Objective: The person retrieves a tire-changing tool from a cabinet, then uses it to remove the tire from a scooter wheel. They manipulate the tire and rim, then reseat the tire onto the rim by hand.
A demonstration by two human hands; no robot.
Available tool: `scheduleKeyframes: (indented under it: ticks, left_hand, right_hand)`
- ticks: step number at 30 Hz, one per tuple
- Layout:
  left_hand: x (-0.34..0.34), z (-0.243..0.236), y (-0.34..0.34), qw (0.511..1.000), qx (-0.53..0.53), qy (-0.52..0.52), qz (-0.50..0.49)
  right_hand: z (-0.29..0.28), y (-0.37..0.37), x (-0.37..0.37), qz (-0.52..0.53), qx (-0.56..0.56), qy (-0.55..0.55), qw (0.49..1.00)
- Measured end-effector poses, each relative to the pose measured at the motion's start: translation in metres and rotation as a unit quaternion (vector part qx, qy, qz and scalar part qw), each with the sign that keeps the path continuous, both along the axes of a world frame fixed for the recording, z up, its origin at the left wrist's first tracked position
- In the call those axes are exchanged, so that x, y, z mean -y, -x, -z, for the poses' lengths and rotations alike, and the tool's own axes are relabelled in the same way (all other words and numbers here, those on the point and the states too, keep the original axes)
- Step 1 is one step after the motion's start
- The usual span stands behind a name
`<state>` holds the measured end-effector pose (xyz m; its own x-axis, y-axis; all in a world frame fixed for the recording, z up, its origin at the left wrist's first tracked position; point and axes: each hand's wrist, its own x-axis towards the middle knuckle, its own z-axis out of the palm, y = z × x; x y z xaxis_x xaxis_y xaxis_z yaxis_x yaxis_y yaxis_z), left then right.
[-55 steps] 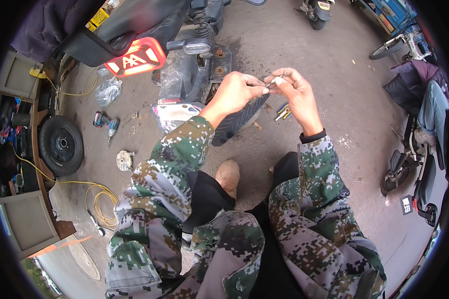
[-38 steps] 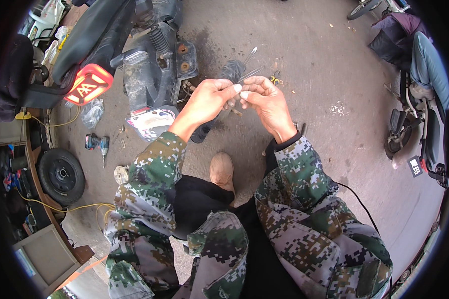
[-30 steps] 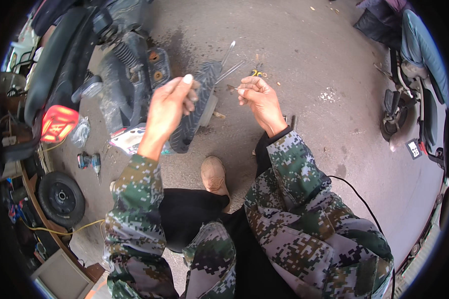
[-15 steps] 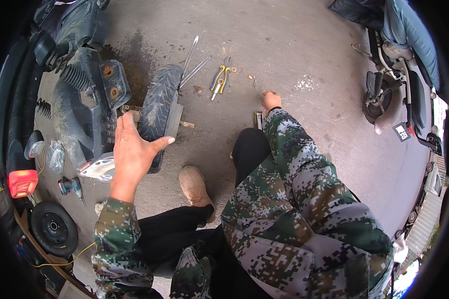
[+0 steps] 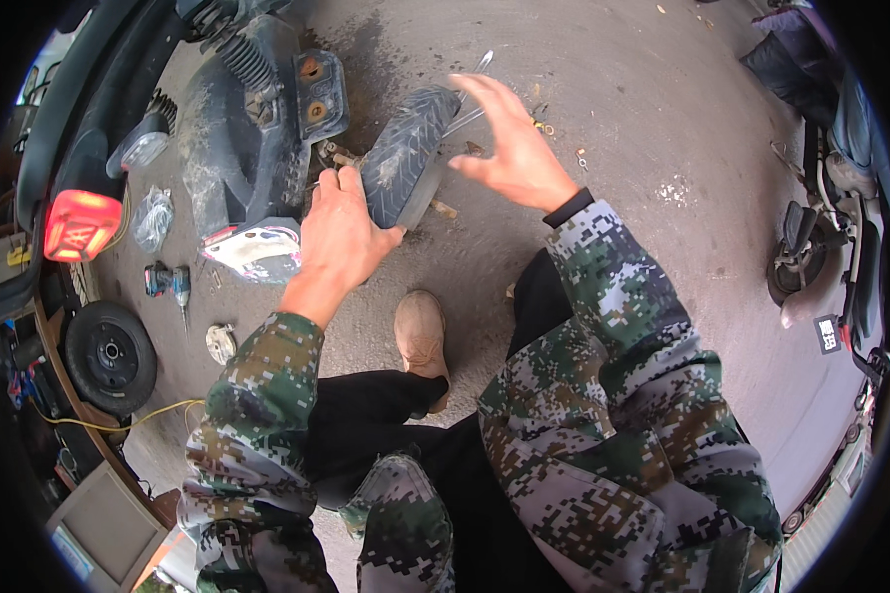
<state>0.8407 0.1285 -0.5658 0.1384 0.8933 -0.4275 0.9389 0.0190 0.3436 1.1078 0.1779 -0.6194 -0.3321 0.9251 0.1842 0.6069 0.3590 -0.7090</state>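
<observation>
My left hand (image 5: 349, 232) is wrapped round the near end of a black treaded tyre (image 5: 403, 148) that stands beside the dusty dark scooter body (image 5: 227, 138). My right hand (image 5: 514, 148) is raised just right of the tyre with its fingers spread and nothing visible between them. Long silver tools (image 5: 482, 67) lie beyond the tyre, and yellow-handled pliers (image 5: 542, 127) are partly hidden by my right hand. A rusty-holed bracket (image 5: 318, 97) is at the scooter's rear, and a small piece of wood (image 5: 445, 210) lies by the tyre.
At left are a drill (image 5: 168, 287), a clear bag (image 5: 151, 217), a round metal part (image 5: 221, 343), a spare wheel (image 5: 110, 356), a lit red tail lamp (image 5: 81, 222) and a yellow cable (image 5: 138, 427). A parked scooter (image 5: 801, 257) stands at the right; my shoe (image 5: 420, 336) is below the tyre.
My hands were pinching a small item together, then parted. My left hand moved onto the tyre; my right hand went down toward the ground, then rose beside the tyre and opened.
</observation>
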Motion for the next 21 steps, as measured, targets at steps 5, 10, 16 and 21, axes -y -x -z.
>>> scheduleKeyframes:
  ticks: [5,10,16,21]
  left_hand:
    - [0.007,0.008,0.000,0.996,0.019,-0.081,-0.028]
    - [0.002,0.009,0.003,0.998,0.018,-0.049,-0.032]
    - [0.000,0.012,0.004,0.997,0.030,-0.057,-0.030]
    - [0.002,0.017,0.003,0.996,0.038,-0.074,-0.023]
  right_hand:
    - [-0.034,0.080,-0.028,-0.277,0.203,-0.133,0.930]
    - [-0.021,0.087,-0.048,-0.317,0.190,-0.140,0.918]
    - [-0.018,0.087,-0.056,-0.356,0.197,-0.118,0.906]
    - [-0.024,0.087,-0.056,-0.362,0.225,-0.108,0.898]
